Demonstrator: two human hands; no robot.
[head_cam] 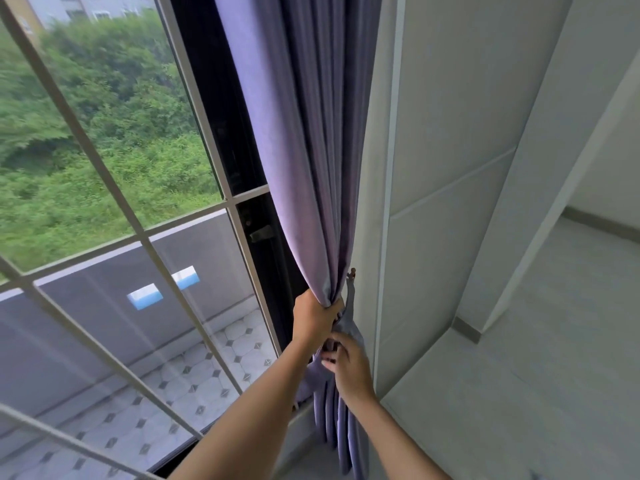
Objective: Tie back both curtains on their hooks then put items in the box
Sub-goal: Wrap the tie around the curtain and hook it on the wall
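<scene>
Curtain (304, 168) is hanging between window (104, 168) at left and wall (450, 133) at right; hook (352, 271), apparently wall-mounted, is sitting beside its gathered edge.

A lilac curtain (304, 168) hangs gathered beside the white wall (450, 133), right of the window (104, 168). The left hand (313, 318) grips the bunched folds, while just below it the right hand (348, 363) holds the grey tieback (349, 317), which runs up to a small hook (352, 271) on the wall.

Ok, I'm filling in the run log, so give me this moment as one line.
step: tie back curtain | left hand: grips gathered curtain | right hand: holds tieback | hook: tieback hangs from it | box: unseen
</scene>
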